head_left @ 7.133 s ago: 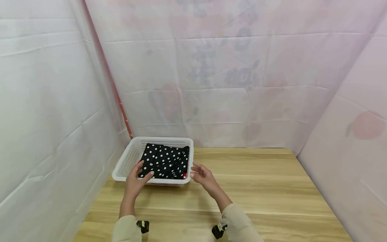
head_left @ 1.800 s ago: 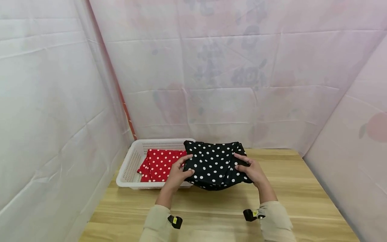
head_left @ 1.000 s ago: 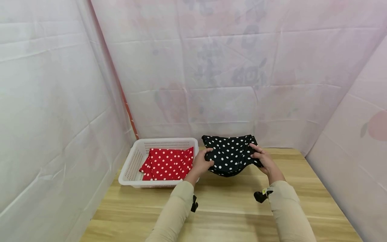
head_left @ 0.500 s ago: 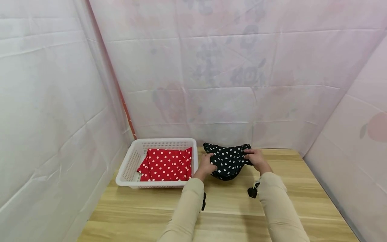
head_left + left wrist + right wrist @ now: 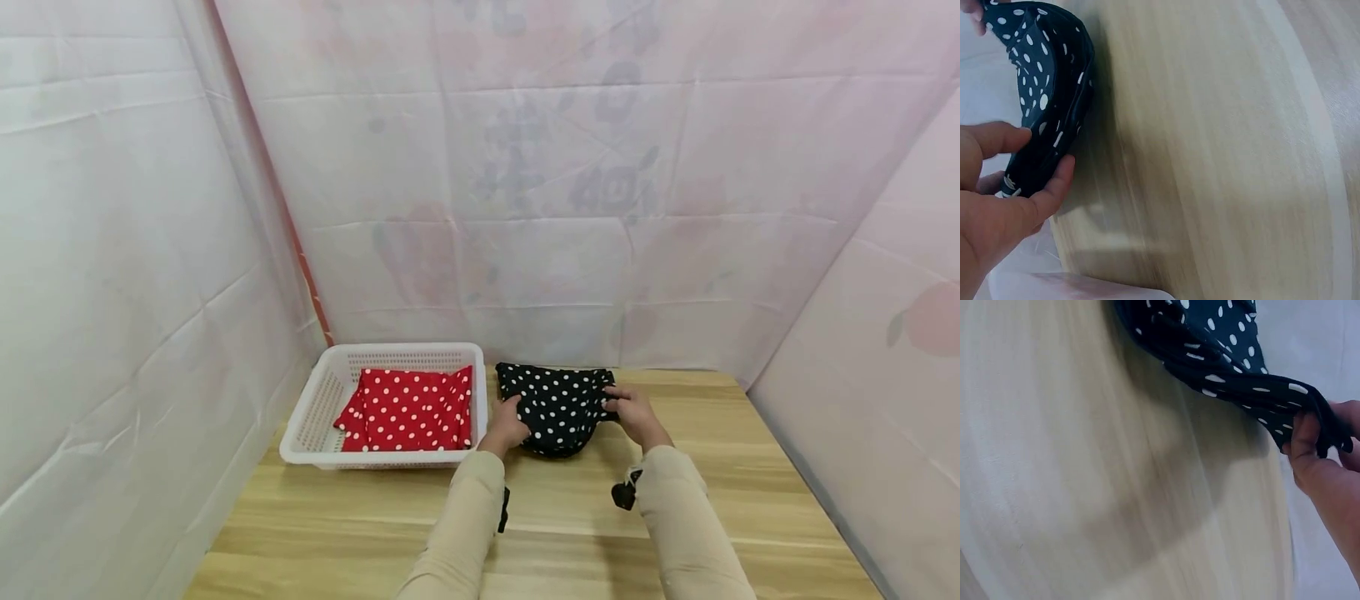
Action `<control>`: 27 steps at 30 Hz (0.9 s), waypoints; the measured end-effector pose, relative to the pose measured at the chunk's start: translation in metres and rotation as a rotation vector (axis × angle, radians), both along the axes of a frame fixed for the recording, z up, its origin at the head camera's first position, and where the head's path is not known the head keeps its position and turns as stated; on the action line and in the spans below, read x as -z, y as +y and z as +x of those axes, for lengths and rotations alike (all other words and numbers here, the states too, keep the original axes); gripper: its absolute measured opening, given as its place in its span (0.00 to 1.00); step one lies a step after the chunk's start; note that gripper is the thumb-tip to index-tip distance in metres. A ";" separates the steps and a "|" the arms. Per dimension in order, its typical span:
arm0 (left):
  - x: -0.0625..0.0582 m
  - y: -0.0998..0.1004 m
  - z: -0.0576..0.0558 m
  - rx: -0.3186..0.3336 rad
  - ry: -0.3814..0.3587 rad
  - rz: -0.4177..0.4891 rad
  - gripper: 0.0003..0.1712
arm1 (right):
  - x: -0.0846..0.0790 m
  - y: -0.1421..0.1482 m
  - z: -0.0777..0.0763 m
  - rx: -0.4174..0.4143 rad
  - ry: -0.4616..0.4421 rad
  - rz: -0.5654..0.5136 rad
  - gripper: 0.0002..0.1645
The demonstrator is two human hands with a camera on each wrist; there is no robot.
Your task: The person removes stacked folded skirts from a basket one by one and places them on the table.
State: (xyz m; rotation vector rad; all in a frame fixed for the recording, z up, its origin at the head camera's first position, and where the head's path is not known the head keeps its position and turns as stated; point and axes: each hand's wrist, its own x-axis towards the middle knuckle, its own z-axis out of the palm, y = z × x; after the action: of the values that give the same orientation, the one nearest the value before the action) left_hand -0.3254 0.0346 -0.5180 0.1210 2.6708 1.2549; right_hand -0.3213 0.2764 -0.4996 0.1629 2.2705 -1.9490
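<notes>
A folded black cloth with white polka dots [image 5: 558, 408] sags in the middle, low over the back of the wooden table, right of the basket. My left hand [image 5: 506, 427] grips its left edge, thumb on top and fingers beneath, as the left wrist view [image 5: 1004, 206] shows. At the opposite edge my right hand [image 5: 633, 415] pinches the fabric; in the right wrist view the bunched black cloth [image 5: 1260, 394] runs into that hand's fingers. Left of my left hand, a folded red polka-dot cloth [image 5: 408, 412] lies inside the white plastic basket [image 5: 382, 457].
The wooden table [image 5: 555, 517] ends at a white curtain [image 5: 540, 267] behind and at sheets on both sides. The basket's right rim stands close beside my left hand. A small black camera [image 5: 624, 493] sits at my right wrist.
The black cloth first lay in the basket over the red one. Both hands lifted it out to the right, uncovering the red cloth, and over the last second lowered it toward the table.
</notes>
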 end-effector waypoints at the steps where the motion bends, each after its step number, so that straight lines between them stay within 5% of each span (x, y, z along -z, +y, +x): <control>1: 0.000 0.000 0.000 -0.017 0.003 -0.010 0.39 | 0.001 0.001 0.001 0.002 -0.002 0.012 0.29; 9: -0.005 0.001 -0.001 -0.064 0.016 -0.047 0.33 | 0.008 0.014 0.004 0.001 -0.006 0.317 0.26; 20: -0.008 -0.001 0.005 -0.040 0.050 -0.057 0.32 | 0.005 0.022 0.005 0.018 0.027 0.499 0.27; 27: -0.015 -0.001 0.017 0.063 0.093 0.038 0.30 | 0.001 0.026 0.021 0.017 0.069 0.492 0.29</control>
State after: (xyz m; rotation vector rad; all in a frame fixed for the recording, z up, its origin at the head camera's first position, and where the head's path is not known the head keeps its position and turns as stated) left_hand -0.3088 0.0333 -0.5032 0.2729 2.6980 1.3122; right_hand -0.3004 0.3022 -0.5011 0.1680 2.7587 -1.3824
